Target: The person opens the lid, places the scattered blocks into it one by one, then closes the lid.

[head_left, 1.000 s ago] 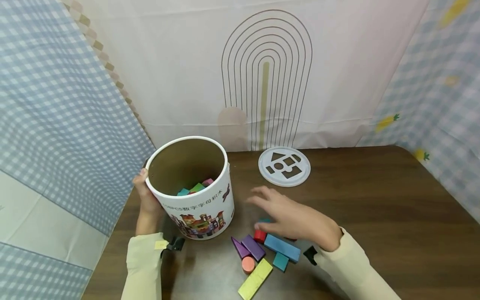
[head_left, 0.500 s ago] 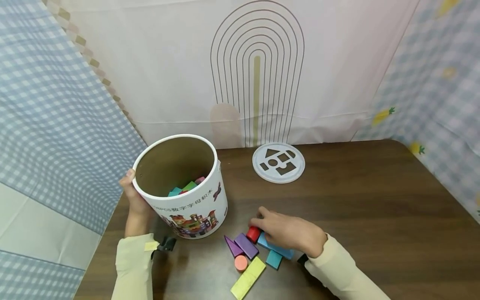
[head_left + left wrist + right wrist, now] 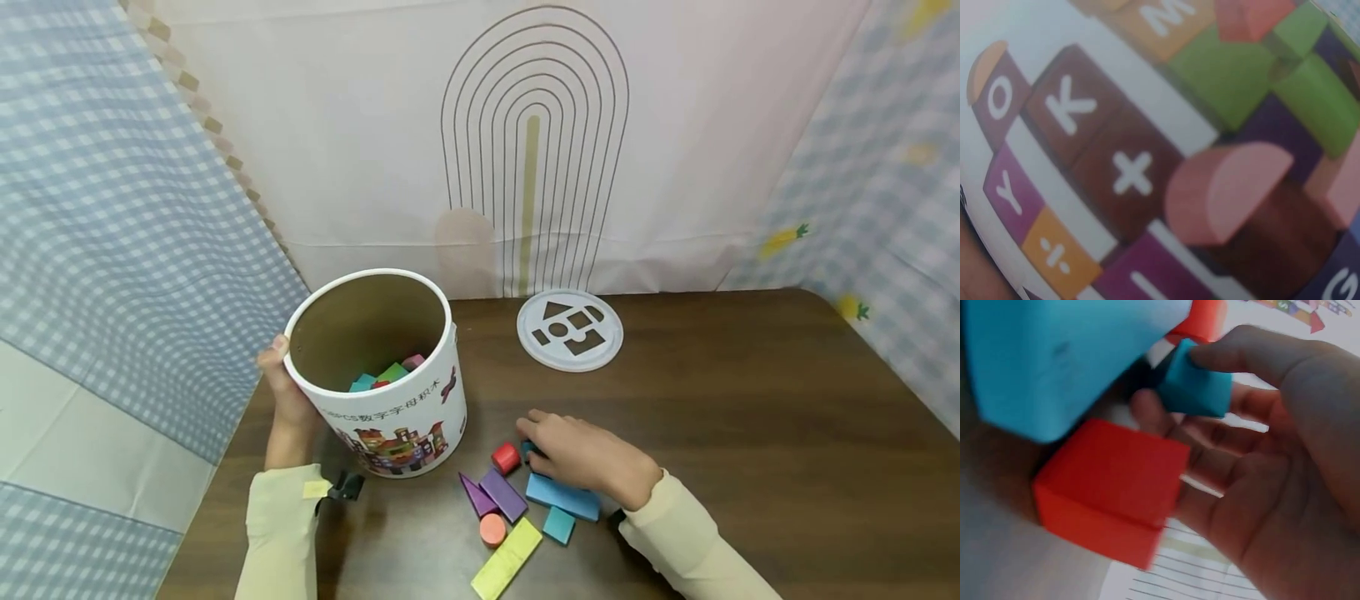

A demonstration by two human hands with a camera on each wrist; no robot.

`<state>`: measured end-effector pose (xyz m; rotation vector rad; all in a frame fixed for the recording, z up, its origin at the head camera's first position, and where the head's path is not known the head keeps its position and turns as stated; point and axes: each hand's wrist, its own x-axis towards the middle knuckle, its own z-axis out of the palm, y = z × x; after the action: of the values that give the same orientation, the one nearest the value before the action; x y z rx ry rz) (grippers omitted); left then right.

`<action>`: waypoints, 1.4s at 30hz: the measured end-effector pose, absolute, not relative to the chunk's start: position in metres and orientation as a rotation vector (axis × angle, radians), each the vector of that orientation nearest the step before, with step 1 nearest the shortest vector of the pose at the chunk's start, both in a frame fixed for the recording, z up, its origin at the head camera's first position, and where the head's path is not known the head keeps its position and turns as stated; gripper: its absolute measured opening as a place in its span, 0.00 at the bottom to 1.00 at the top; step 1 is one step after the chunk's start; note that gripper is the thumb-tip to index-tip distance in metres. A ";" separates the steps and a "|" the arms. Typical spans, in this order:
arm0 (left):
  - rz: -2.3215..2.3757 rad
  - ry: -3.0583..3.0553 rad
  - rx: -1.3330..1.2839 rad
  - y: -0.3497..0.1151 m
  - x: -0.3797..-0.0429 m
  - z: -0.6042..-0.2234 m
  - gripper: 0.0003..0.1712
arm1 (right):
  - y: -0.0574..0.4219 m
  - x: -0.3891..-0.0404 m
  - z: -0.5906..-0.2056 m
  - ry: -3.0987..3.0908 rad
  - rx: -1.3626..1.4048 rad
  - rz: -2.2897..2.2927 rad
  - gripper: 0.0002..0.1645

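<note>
My left hand (image 3: 287, 392) grips the left side of a white bucket (image 3: 420, 425), its thumb at the rim. Blocks in several colours lie at the bottom of the bucket. In the left wrist view, the bucket's printed wall (image 3: 1197, 125) fills nearly everything. Low over the loose blocks, my right hand (image 3: 588, 454) pinches a small teal block (image 3: 1197, 381) between thumb and fingers. A red block (image 3: 1110, 481) sits against its fingers in the right wrist view, hidden under the hand in the head view. Close by lie a red cylinder (image 3: 506, 457) and a long blue block (image 3: 562, 497).
Nearer me on the table (image 3: 750, 400) are two purple blocks (image 3: 503, 494), a coral cylinder (image 3: 492, 530), a yellow block (image 3: 507, 559) and a teal block (image 3: 558, 525). A white lid with shaped holes (image 3: 570, 360) lies at the back, before a curtain (image 3: 360, 167).
My right hand has come down from above onto the blocks and now has the small teal one. The red cylinder has shifted away from the blue block. My left hand keeps its hold.
</note>
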<state>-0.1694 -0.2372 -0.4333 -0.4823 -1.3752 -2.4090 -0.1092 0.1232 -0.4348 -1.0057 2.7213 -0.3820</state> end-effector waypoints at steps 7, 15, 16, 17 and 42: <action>-2.390 -1.415 -0.488 -0.226 -0.163 -0.421 0.37 | 0.127 -0.115 -0.445 2.712 -1.013 -0.533 0.06; -2.371 -1.475 -0.470 -0.217 -0.162 -0.415 0.38 | 0.134 -0.118 -0.446 2.691 -0.994 -0.647 0.12; -2.371 -1.483 -0.476 -0.219 -0.163 -0.417 0.37 | 0.135 -0.118 -0.444 2.705 -1.020 -0.699 0.11; -2.379 -1.481 -0.493 -0.221 -0.167 -0.421 0.37 | 0.136 -0.119 -0.440 2.734 -1.054 -0.761 0.11; -2.431 -1.431 -0.458 -0.221 -0.148 -0.402 0.37 | -0.019 -0.160 -0.294 2.730 -1.478 -0.816 0.22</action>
<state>-0.1477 -0.2209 -0.4016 -0.4580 -1.4313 -2.4305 -0.1601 -0.0185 -0.2944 -1.4776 2.7301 -0.8160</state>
